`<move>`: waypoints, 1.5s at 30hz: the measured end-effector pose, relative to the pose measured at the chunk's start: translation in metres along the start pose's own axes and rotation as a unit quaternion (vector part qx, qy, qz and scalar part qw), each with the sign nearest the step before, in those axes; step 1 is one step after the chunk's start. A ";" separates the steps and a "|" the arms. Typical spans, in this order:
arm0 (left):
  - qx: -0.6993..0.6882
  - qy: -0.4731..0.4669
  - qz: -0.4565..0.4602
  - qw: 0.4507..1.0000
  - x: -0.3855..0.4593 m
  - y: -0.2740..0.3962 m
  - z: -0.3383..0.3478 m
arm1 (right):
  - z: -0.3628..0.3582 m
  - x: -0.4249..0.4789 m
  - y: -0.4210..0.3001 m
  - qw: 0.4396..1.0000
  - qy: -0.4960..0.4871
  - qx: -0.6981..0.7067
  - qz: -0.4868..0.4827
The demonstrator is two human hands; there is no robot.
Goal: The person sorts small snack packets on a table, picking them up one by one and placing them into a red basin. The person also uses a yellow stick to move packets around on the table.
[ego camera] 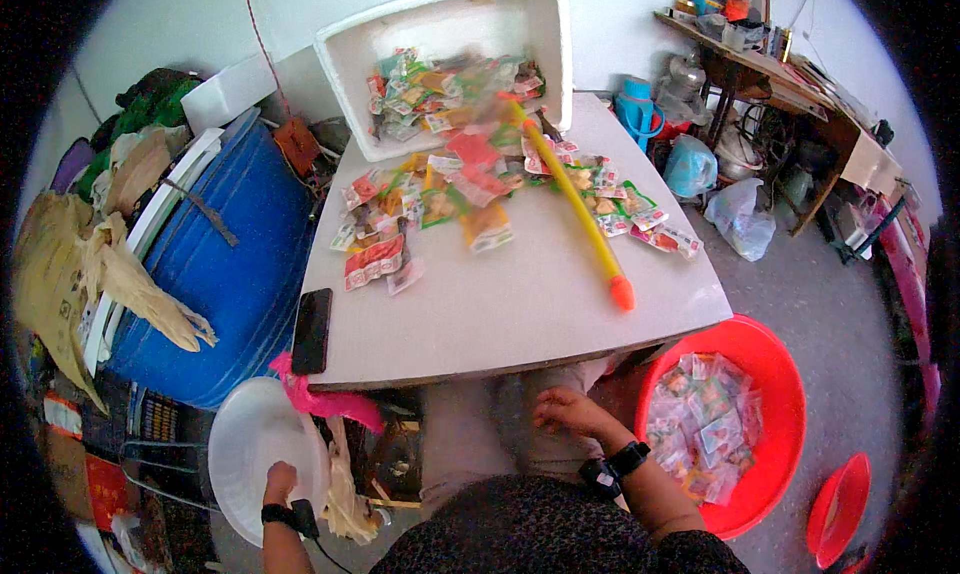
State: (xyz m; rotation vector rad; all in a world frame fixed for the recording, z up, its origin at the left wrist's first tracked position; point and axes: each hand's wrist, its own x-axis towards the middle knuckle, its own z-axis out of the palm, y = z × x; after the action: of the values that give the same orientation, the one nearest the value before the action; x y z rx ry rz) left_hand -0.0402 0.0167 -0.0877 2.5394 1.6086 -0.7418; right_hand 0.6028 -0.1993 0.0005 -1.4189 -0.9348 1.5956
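Observation:
My left hand [280, 479] is over the white plastic tub [238, 461] at the lower left; its fingers are turned away, so whether it holds anything is hidden. Above my lap, my right hand [564, 412] has its fingers bent, and no object shows in it. On the table [495, 319] before me lies a heap of small sealed food packets [439, 202], some blurred. They spill from a white foam box [450, 30] tipped on its side. A yellow rod [566, 191] with orange ends slants across the packets, its near end over the tabletop.
A dark phone [312, 331] lies at the table's left edge, above a pink cloth [330, 405]. Right of my legs stands a red tub [784, 424] with many packets inside. A large blue barrel [225, 259] is at left; a smaller red basin [840, 510] sits on the floor.

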 end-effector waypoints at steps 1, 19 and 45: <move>0.130 0.051 0.038 0.989 0.000 -0.021 0.018 | 0.002 -0.001 -0.004 1.000 -0.002 -0.011 0.000; -0.458 0.362 0.114 0.804 0.043 0.295 -0.296 | -0.005 0.010 -0.036 0.995 0.032 0.009 -0.096; -0.717 0.187 0.137 0.657 0.091 0.438 -0.301 | 0.005 0.079 -0.101 0.968 0.109 0.198 -0.112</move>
State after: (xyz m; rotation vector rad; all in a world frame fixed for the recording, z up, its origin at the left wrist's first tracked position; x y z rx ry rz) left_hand 0.4805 -0.0223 0.0481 1.5186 0.9632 0.8841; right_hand 0.6017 -0.0858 0.0594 -1.1364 -0.5835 1.3347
